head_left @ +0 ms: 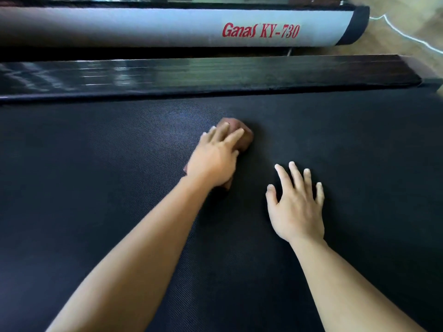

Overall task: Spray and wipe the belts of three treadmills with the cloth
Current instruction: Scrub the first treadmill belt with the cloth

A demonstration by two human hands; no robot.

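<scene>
A black textured treadmill belt (119,188) fills most of the view. On it lies a bunched brown cloth (242,136), near the middle. My left hand (215,156) presses down on the cloth with straight, spread fingers; part of the cloth shows under the palm and past the fingertips. My right hand (297,202) lies flat on the belt to the right of the cloth, fingers spread, holding nothing. No spray bottle is in sight.
A glossy black side rail (191,73) borders the belt's far edge. Beyond it lies a neighbouring treadmill's grey side rail (143,27) with red "Ganas KY-730" lettering. A white cable (407,37) runs over the wooden floor at the top right.
</scene>
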